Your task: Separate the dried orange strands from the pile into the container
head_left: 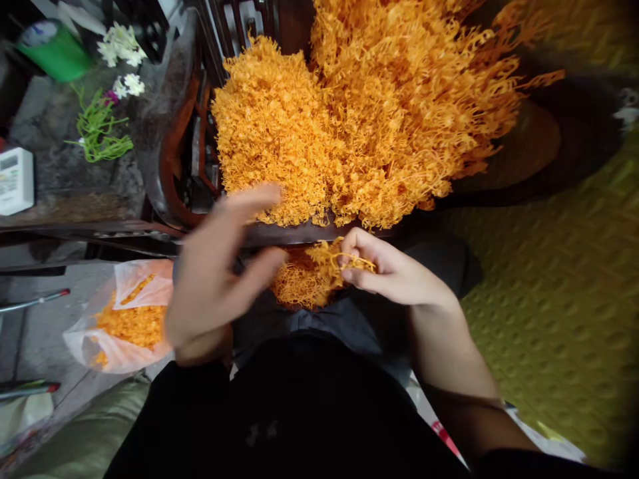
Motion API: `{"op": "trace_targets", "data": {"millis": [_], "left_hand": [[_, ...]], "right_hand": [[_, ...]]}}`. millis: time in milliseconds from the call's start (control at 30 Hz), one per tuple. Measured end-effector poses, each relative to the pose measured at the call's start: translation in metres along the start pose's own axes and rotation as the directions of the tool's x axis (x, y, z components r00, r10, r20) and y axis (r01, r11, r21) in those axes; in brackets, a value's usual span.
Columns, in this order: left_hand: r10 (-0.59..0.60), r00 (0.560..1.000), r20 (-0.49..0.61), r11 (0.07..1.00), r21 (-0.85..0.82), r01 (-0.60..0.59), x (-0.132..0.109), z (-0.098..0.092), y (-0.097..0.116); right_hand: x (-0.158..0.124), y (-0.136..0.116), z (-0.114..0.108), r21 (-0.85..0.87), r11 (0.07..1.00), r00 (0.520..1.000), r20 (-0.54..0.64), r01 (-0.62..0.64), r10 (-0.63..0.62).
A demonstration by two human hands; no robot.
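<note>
My right hand (384, 266) pinches a small sprig of orange stringy strands (327, 259) between thumb and fingers, above my lap. To its left, my left hand (224, 266) is raised and blurred by motion, its thumb and fingers apart with nothing between them. Beneath the hands, a clump of loose orange strands (302, 283) lies at my lap. Just beyond, a dense pile of curly orange bunches (274, 126) rests on the dark wooden seat. A taller heap of longer orange bunches (414, 106) adjoins it on the right.
A carved wooden armrest (170, 146) stands left of the pile. Beyond it, a stone-like top holds green stems (100, 130), white flowers (120, 45), a green tape roll (54, 53) and a white remote-like device (16, 181). An orange-filled plastic bag (134, 319) sits lower left. Yellow textured matting (544, 299) covers the right.
</note>
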State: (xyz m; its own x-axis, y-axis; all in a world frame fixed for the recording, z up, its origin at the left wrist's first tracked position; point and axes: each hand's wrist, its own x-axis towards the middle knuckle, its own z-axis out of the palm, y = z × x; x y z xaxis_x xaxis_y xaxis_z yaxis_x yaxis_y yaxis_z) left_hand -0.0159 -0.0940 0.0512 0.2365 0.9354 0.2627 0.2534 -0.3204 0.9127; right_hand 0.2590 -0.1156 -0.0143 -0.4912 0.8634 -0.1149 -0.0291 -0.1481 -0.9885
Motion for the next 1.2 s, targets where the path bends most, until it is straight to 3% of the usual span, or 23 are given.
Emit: {"op": "trace_targets", "data": {"millis": [33,67,133,233,333,467,600,833,900,1033,1200], "left_hand": [[0.021,0.976,0.218,0.999,0.033,-0.029,0.0,0.017,-0.003],[0.031,0.944,0.329,0.999,0.026,-0.041,0.001,0.033,-0.009],[-0.03,0.919,0.392,1.0,0.008,0.029,0.001,0.059,-0.029],[-0.187,0.943,0.276,0.966,-0.12,0.227,-0.004,0.084,-0.059],[-0.282,0.946,0.159,0.902,-0.292,0.318,-0.01,0.095,-0.073],[-0.288,0.954,0.077,0.844,-0.451,0.291,-0.011,0.106,-0.079],[-0.271,0.96,0.07,0.827,-0.492,0.27,-0.011,0.114,-0.083],[-0.261,0.965,0.032,0.874,-0.417,0.25,-0.02,0.119,-0.087],[-0.281,0.958,0.051,0.841,-0.468,0.271,-0.021,0.12,-0.088],[-0.301,0.943,0.142,0.7,-0.638,0.32,-0.012,0.118,-0.09],[-0.386,0.907,0.17,0.543,-0.753,0.372,0.002,0.099,-0.089]], "right_hand": [[0.002,-0.005,0.0,-0.055,0.998,1.0,0.025,0.013,-0.012],[0.004,-0.008,0.001,-0.092,0.996,0.999,0.049,0.013,-0.009],[0.006,-0.011,0.002,-0.103,0.994,0.999,0.038,-0.033,0.037],[0.008,-0.003,0.003,0.006,0.998,0.985,-0.163,-0.063,0.063],[0.013,0.015,0.009,0.062,0.994,0.921,-0.385,0.087,-0.057],[0.026,0.037,0.026,0.046,0.98,0.848,-0.511,0.193,-0.143],[0.044,0.043,0.042,-0.147,0.965,0.773,-0.578,0.218,-0.262],[0.068,0.036,0.045,-0.359,0.927,0.594,-0.726,0.104,-0.348],[0.074,0.03,0.04,-0.429,0.901,0.606,-0.703,0.058,-0.373],[0.091,0.017,0.031,-0.49,0.871,0.686,-0.63,0.01,-0.363],[0.127,0.005,0.019,-0.559,0.829,0.786,-0.51,0.006,-0.35]]}}
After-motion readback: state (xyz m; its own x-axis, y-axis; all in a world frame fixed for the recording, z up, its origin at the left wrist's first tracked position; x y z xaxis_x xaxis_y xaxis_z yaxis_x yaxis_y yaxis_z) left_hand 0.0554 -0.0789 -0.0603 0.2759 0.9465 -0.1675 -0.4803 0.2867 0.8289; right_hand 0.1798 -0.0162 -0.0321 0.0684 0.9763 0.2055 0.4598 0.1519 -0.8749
